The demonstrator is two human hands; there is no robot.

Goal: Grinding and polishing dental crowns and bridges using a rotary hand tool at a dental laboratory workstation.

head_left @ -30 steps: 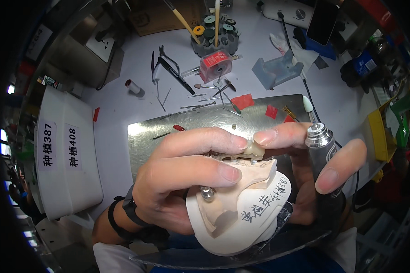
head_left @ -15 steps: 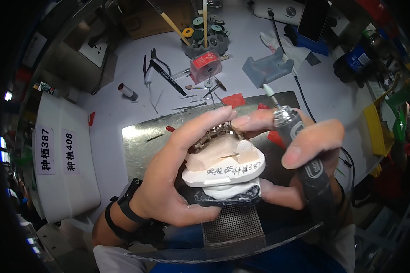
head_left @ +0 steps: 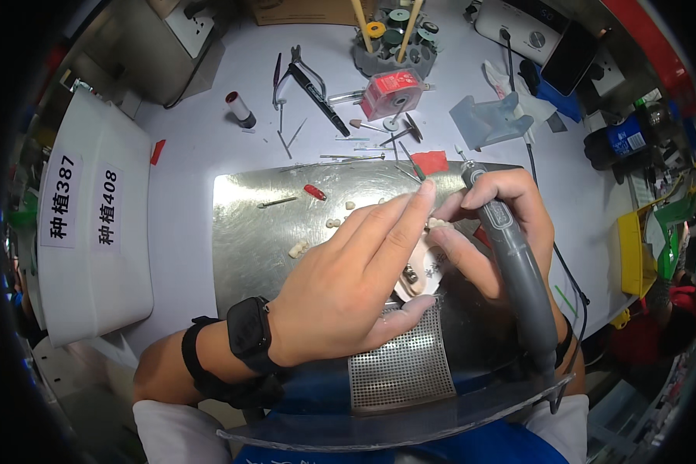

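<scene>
My left hand [head_left: 348, 286] lies over a plaster dental model [head_left: 431, 282], its fingers stretched along the far side and the thumb along the near edge. Much of the model is hidden under the palm; a bit of its metal framework [head_left: 410, 274] shows beside the thumb. My right hand [head_left: 532, 205] grips a grey rotary handpiece [head_left: 516, 267], its slim bit pointing away from me. Between that hand's thumb and fingers is a small tooth-coloured crown piece [head_left: 439, 224], close to the left fingertips. Loose crown pieces [head_left: 298, 248] sit left of the model.
A metal plate [head_left: 243, 232] lies under the hands, with a perforated grille [head_left: 402, 371] nearer me. Behind stand a bur holder [head_left: 394, 58], red tape dispenser [head_left: 392, 94], pliers [head_left: 295, 58] and loose burs. A white bin [head_left: 93, 271] is left; the handpiece cord [head_left: 553, 255] runs right.
The model has gone from being held up in both hands to lower down, turned and mostly covered by my left hand. The handpiece has tilted more upright. The whole view has shifted.
</scene>
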